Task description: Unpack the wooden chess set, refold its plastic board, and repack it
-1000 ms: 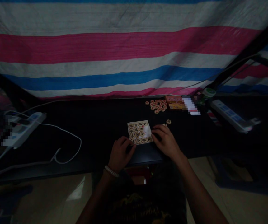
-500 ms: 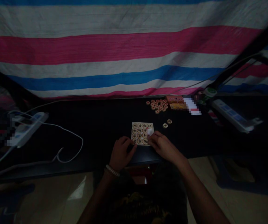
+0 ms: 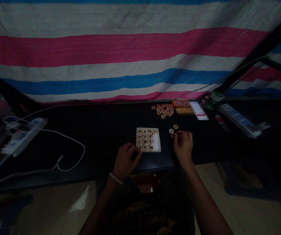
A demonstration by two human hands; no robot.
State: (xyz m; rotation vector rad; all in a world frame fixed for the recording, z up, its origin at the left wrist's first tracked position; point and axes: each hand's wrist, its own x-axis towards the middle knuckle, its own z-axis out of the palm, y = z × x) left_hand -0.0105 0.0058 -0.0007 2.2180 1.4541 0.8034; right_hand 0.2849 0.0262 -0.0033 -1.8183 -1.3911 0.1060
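Observation:
A shallow white box [image 3: 157, 143] lies near the table's front edge. Rows of round xiangqi pieces [image 3: 144, 141] with dark characters sit in it; part of its right column shows bare white bottom. My left hand [image 3: 127, 160], with a pale bracelet at the wrist, has its thumb and fingers closed on the box's lower left corner. To the right of the box is my right hand [image 3: 184, 147], its thumb and forefinger slightly apart, fingertips at the edge of a loose dark-marked piece [image 3: 171, 131]. Another loose piece [image 3: 175, 126] lies just behind that one.
Red-marked pieces [image 3: 164, 110] are clustered farther back, beside an orange printed box [image 3: 180, 107]. Power strips lie at the left [image 3: 29, 135] and right [image 3: 240, 120]. A white cable [image 3: 83, 153] loops across the left of the table [image 3: 106, 130]. Striped sheeting [image 3: 130, 52] hangs behind.
My right hand has left the right side of the white box and moved right to the loose pieces, uncovering the bare part of the box. My left hand stays at its corner.

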